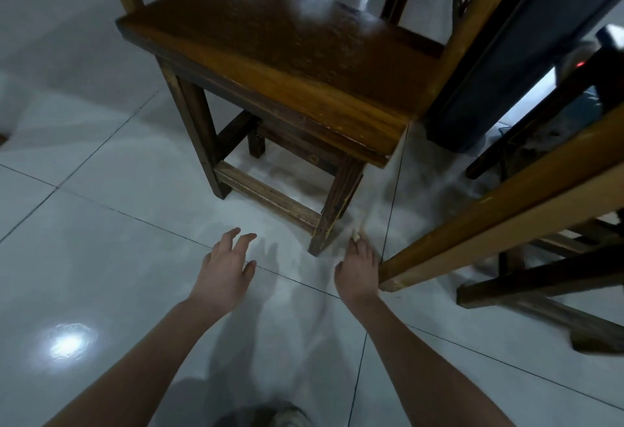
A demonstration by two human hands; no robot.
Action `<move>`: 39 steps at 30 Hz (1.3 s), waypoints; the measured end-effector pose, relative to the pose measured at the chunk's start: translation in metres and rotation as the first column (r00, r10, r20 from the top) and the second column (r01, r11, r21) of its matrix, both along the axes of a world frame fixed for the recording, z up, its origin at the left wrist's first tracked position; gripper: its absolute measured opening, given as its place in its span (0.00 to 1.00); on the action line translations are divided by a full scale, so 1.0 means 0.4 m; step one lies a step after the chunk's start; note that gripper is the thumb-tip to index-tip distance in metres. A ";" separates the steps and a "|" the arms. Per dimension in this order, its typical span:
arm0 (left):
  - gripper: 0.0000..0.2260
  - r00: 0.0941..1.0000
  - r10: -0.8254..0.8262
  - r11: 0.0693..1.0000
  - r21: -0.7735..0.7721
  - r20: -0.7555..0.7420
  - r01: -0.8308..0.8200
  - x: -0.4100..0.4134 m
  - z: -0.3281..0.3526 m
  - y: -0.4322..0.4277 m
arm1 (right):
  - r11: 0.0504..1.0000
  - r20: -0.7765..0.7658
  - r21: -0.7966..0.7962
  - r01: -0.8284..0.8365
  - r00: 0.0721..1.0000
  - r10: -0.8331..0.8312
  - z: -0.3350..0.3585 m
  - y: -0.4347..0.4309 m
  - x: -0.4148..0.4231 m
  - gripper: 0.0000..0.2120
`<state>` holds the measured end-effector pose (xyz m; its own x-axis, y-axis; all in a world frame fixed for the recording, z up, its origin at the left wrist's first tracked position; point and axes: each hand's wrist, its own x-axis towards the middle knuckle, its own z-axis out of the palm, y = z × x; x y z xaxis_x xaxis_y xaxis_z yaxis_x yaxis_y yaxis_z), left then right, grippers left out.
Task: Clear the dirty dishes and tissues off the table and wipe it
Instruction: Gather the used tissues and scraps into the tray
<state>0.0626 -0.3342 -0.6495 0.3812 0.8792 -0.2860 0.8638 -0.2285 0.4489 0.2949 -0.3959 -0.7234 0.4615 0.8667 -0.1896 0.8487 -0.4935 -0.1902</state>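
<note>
The right hand reaches low, fingers drawn narrow, tips at a small pale crumpled scrap, probably tissue. I cannot tell whether they pinch it. The scrap lies just beyond those fingertips, with the dark brown wooden stool's leg to the hand's left. The left hand hovers spread and empty. A weak pinch could push the scrap across the glossy white tiled floor and under the stool. It is too small and blurred to tell its long axis or which way it points.

Bare forearms; pale shoe
</note>
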 end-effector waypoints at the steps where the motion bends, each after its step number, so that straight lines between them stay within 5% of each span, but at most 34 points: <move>1: 0.22 1.000 -0.004 1.000 0.007 0.004 0.004 -0.002 0.018 -0.005 | 1.000 0.000 0.015 -0.005 1.000 0.005 0.028 -0.012 -0.006 0.29; 9: 0.21 0.998 -0.051 0.999 0.012 0.021 0.051 -0.037 0.235 -0.055 | 0.988 -0.016 0.080 -0.130 0.991 0.132 0.311 -0.111 -0.039 0.24; 19: 0.21 0.994 -0.106 0.994 -0.002 -0.035 0.106 -0.080 0.769 -0.181 | 0.992 -0.158 0.020 -0.128 0.979 0.130 0.902 -0.289 -0.114 0.19; 30: 0.21 0.985 -0.172 0.984 0.043 0.009 0.172 -0.040 1.375 -0.341 | 0.982 -0.135 0.124 -0.145 0.978 0.162 1.523 -0.456 -0.129 0.26; 39: 0.22 0.964 -0.259 0.962 0.109 0.060 0.252 0.084 1.607 -0.387 | 0.960 -0.006 0.250 -0.126 0.991 0.131 1.780 -0.565 -0.013 0.24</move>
